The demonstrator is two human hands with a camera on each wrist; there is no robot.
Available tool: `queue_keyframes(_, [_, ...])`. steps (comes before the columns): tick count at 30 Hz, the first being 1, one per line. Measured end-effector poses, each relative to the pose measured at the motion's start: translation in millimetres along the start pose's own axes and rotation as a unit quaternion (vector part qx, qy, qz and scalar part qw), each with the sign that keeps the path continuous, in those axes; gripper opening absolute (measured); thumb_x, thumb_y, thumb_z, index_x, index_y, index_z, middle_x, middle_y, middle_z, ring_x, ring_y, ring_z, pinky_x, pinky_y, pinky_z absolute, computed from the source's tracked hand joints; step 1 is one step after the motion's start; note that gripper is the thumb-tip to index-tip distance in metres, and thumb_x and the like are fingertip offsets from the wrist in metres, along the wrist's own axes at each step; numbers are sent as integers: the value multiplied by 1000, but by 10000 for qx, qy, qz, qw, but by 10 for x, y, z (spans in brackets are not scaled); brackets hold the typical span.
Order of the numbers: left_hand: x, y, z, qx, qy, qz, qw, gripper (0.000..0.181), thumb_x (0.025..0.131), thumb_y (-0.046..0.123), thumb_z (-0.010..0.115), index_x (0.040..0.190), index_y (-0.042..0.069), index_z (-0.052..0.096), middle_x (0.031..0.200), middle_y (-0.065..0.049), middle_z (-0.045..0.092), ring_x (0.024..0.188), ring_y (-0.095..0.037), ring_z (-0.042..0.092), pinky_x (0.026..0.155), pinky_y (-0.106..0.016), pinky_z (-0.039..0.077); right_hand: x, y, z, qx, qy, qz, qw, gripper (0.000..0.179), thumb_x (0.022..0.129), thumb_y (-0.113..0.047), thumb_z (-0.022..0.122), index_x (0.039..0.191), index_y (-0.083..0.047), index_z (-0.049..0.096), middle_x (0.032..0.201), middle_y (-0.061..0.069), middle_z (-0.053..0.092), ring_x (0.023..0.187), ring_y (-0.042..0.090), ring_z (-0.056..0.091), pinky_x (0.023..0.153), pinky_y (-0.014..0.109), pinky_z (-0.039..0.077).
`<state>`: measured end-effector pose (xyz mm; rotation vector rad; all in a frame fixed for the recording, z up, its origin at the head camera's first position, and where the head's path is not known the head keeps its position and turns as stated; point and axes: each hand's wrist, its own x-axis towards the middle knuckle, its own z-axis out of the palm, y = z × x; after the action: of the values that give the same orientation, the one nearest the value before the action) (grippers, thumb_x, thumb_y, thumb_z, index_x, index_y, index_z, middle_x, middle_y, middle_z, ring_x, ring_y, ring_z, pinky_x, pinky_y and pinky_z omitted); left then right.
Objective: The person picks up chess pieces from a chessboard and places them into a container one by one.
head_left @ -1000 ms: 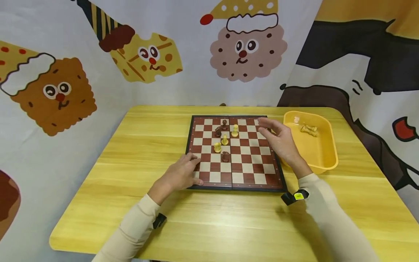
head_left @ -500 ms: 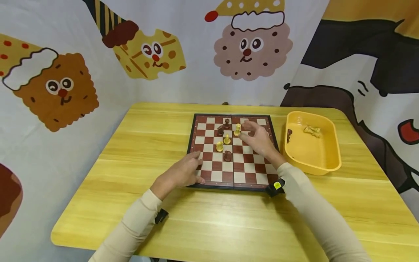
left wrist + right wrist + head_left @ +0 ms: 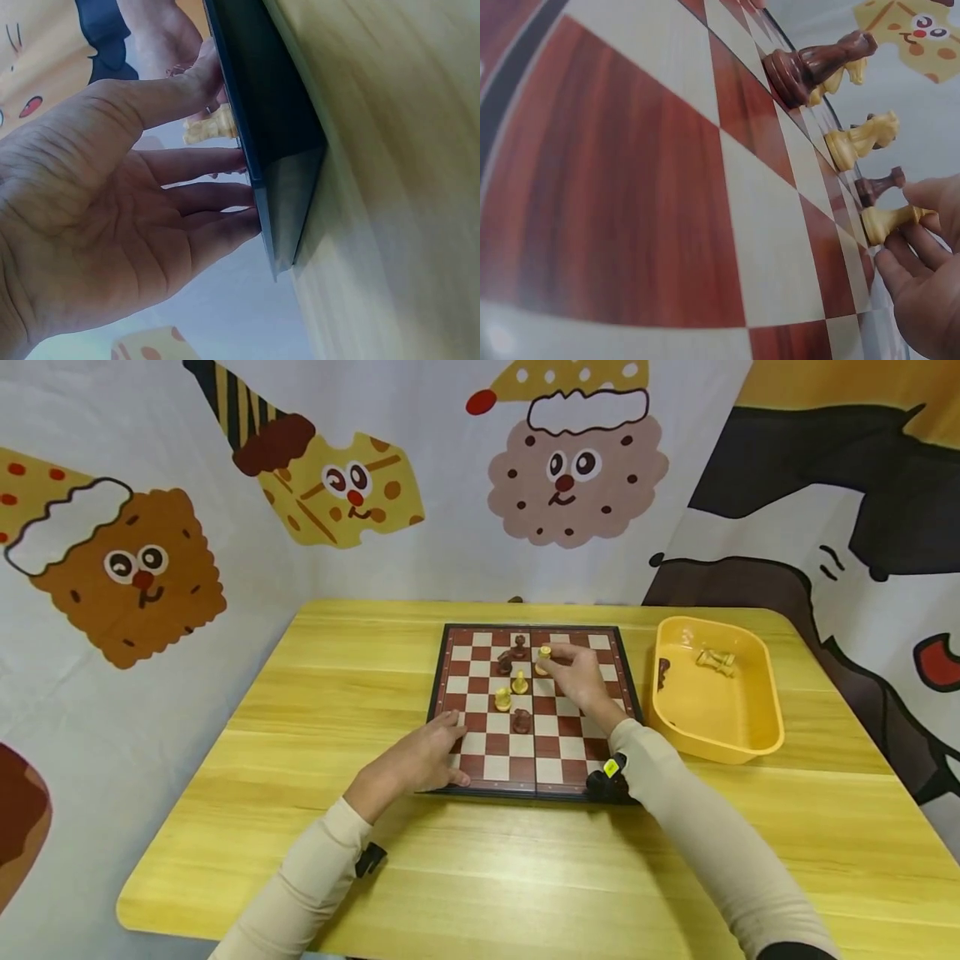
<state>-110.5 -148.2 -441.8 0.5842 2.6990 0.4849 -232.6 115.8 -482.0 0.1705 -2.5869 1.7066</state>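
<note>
On the brown-and-cream chessboard (image 3: 551, 768) stand several chess pieces. My right hand (image 3: 581, 677) pinches a tall yellow chess piece (image 3: 544, 653) between thumb and fingers; in the right wrist view its base (image 3: 877, 225) is at the board and its top is partly hidden. Nearby are a yellow piece (image 3: 520, 683), a yellow knight (image 3: 502, 698), a dark brown knight (image 3: 522, 721) and two further brown pieces, one at the back (image 3: 519, 647) and one in front of it (image 3: 505, 662). My left hand (image 3: 420, 756) rests with extended fingers on the board's left front corner.
A yellow plastic tub (image 3: 720, 752) stands right of the board, with yellow chess pieces (image 3: 716, 662) and a brown piece (image 3: 663, 672) inside. The wood-grain table (image 3: 480, 860) ends at a cartoon-printed curtain (image 3: 450, 527) behind and along the sides.
My right hand has moved left from beside the tub to the tall yellow chess piece and closed its fingers on it. The left hand stays at the board's corner.
</note>
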Motion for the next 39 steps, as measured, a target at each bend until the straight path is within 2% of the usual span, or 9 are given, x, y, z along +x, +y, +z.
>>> queue_keyframes(7, [-37, -22, -4, -13, -2, 87, 10000, 83, 87, 33, 82, 150, -5, 44, 164, -22, 20, 151, -33, 19, 119, -45, 25, 0, 29, 17, -117, 312, 37, 9994, 33, 97, -17, 73, 127, -1, 71, 127, 16, 68, 108, 28, 64, 80, 38, 54])
queue_keyframes(13, [-43, -32, 13, -12, -17, 178, 9998, 82, 88, 33, 81, 150, -5, 44, 164, -22, 20, 151, -34, 19, 119, -44, 24, -18, 34, -1, -191, 349, 76, 9992, 32, 97, -17, 73, 125, -3, 72, 123, 15, 69, 99, 26, 66, 67, 26, 50])
queue_keyframes(19, [-51, -43, 20, 27, -42, 240, 9997, 82, 88, 35, 81, 151, -4, 44, 164, -21, 19, 151, -33, 19, 119, -44, 25, -21, -10, -30, -103, 342, 173, 9992, 33, 98, -19, 73, 127, -3, 72, 127, 14, 68, 96, 28, 68, 66, 25, 53])
queue_keyframes(27, [-52, -48, 15, 25, 6, 297, 9996, 82, 88, 34, 81, 150, -5, 44, 164, -23, 19, 150, -36, 22, 118, -44, 28, -13, -80, -85, -244, 334, 168, 9990, 36, 98, -23, 73, 128, -4, 71, 136, 11, 63, 103, 25, 67, 68, 23, 53])
queue_keyframes(30, [-52, -48, 28, 84, 57, 391, 9992, 81, 88, 34, 81, 149, -6, 46, 163, -25, 21, 149, -38, 24, 117, -44, 29, -27, -93, -130, -340, 450, 163, 9983, 36, 98, -24, 73, 126, -2, 72, 132, 12, 65, 101, 25, 66, 67, 25, 52])
queue_keyframes(35, [-63, -57, 35, 123, 162, 465, 9987, 79, 88, 34, 81, 147, -6, 48, 162, -27, 22, 149, -40, 24, 118, -46, 28, -62, -125, -205, -534, 599, -75, 9967, 36, 97, -24, 73, 123, 0, 73, 123, 15, 69, 100, 26, 65, 73, 31, 52])
queue_keyframes(39, [-73, -64, 21, 57, 146, 484, 9987, 79, 88, 33, 81, 147, -8, 48, 161, -29, 22, 149, -41, 22, 118, -48, 27, -128, -186, -274, -459, 586, -159, 9971, 34, 97, -22, 73, 123, 1, 73, 115, 16, 71, 93, 33, 68, 68, 29, 53])
